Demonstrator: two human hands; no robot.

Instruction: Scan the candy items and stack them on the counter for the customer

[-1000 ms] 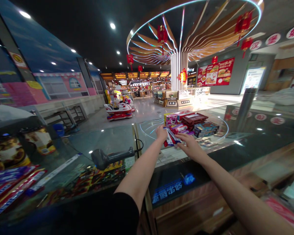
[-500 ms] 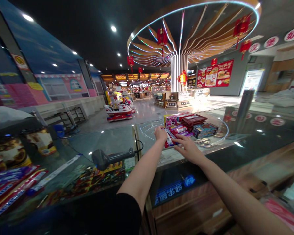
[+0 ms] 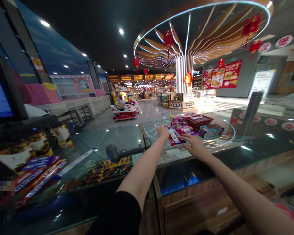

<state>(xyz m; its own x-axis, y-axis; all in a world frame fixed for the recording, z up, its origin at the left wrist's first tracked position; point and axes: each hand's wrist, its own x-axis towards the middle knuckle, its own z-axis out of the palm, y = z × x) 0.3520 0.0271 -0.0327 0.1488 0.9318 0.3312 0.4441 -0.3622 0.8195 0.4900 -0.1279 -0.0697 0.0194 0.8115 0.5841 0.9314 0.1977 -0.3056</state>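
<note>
On the glass counter, a red, white and blue packet (image 3: 174, 136) lies at the near left of a pile of snacks. My left hand (image 3: 163, 131) is closed at the packet's left edge; its fingertips are partly hidden. My right hand (image 3: 194, 146) has its fingers spread, with the tips at the packet's right side. Just beyond are a pink box (image 3: 177, 121), brown-red packs (image 3: 200, 120), purple packets (image 3: 191, 133) and blue boxes (image 3: 211, 130).
A black scanner (image 3: 122, 151) with a cable lies left of my left arm. Cups (image 3: 60, 135) and long chocolate packs (image 3: 42, 182) stand and lie farther left, near a monitor (image 3: 5, 88). A grey post (image 3: 253, 107) rises at the right.
The view has turned left, so the counter things appear farther right and the monitor has come into sight. Both hands remain at the packet.
</note>
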